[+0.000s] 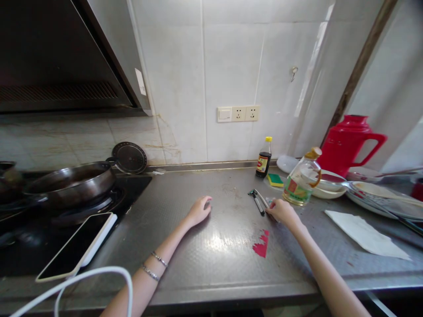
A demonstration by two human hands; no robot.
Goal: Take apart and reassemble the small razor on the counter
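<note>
My left hand (199, 211) rests low over the middle of the metal counter (211, 273), its fingers loosely curved and holding nothing. To the right, my right hand (283, 212) is closed in a pinch at the near end of a slim, pale, curved handle-like piece (262, 198). Right beside that piece lies a slim black-and-silver tool (257, 202) with a short crosswise head, like a razor or peeler. Something clear and crinkled shows behind my right fingertips, too small to name. A jagged red scrap (261, 245) lies flat nearer the front edge.
Behind stand a dark sauce bottle (263, 159), a green-yellow sponge (275, 180) and an oil bottle (300, 180). A red thermos (346, 145), stacked dishes (386, 198) and a white napkin (365, 233) occupy the right. At left are a pan (71, 185) and a cabled phone (77, 246).
</note>
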